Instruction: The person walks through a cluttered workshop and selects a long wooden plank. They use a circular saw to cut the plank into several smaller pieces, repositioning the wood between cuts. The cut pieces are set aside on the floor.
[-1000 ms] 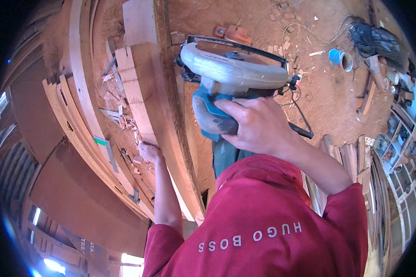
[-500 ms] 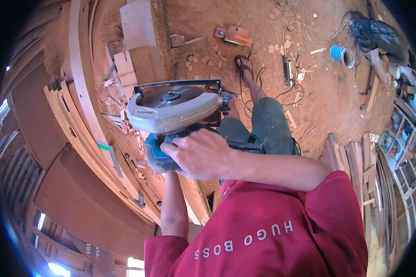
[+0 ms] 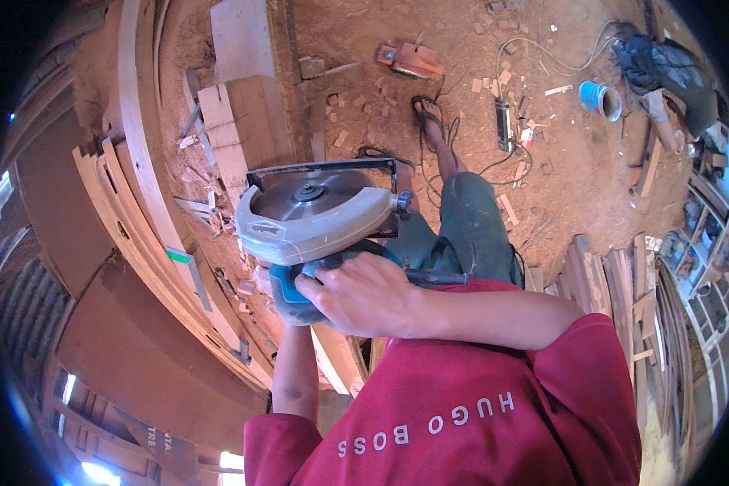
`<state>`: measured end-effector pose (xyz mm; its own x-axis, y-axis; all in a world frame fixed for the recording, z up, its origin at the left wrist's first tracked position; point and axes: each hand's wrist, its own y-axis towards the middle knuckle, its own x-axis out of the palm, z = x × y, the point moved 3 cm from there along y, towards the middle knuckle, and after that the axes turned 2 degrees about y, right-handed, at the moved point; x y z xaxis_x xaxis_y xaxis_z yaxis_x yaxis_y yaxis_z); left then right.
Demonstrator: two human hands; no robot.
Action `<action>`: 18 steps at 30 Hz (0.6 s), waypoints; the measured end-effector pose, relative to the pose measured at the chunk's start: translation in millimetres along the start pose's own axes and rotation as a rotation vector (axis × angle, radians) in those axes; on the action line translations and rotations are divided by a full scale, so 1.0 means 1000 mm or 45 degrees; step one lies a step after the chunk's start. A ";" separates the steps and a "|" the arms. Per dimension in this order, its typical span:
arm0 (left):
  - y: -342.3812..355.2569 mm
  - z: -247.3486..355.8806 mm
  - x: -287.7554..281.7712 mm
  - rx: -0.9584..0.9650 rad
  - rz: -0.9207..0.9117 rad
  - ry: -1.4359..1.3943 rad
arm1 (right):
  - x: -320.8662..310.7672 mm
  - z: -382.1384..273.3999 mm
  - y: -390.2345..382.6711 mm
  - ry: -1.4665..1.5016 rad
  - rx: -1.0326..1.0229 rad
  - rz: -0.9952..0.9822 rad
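Observation:
A circular saw (image 3: 316, 231) with a grey guard and a blue-and-black body is held up in front of my chest. Its round blade (image 3: 300, 194) faces up toward the view, with a dark metal base plate along its far edge. My right hand (image 3: 360, 296) is closed around the saw's rear handle. Most of my left hand (image 3: 262, 279) is hidden behind the blue body. A little of it shows at the saw's left side, pressed against the housing, its forearm rising from below.
Long wooden boards (image 3: 142, 202) run along the left, one with a green-marked metal tool (image 3: 188, 271). A thick timber block (image 3: 255, 121) stands beyond the saw. An orange power tool (image 3: 411, 59), cords, a power strip (image 3: 504, 125), a blue bucket (image 3: 599, 100) and offcuts lie on the dusty floor.
The saw has shifted slightly right and toward me, with both hands moving along with it. More of my far foot now shows past the saw.

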<state>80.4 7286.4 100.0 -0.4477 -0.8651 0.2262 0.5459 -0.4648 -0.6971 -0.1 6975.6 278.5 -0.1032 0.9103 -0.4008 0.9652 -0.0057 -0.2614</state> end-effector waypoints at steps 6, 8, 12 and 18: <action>-0.003 0.002 0.022 -0.033 -0.159 0.474 | 0.001 0.001 -0.011 0.042 0.037 -0.008; 0.003 0.000 0.021 0.064 -0.194 0.714 | 0.005 0.004 -0.013 0.040 0.052 -0.002; 0.015 0.000 -0.032 1.196 1.089 2.925 | 0.005 0.011 -0.017 0.006 0.093 0.052; 0.029 0.004 -0.057 0.475 1.050 1.684 | 0.001 0.026 -0.025 -0.027 0.169 0.123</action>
<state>124.7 7321.5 69.2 -0.1184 -0.2198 -0.9683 0.9829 -0.1647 -0.0828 -30.9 6965.9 262.4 -0.0178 0.8938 -0.4481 0.9308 -0.1488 -0.3338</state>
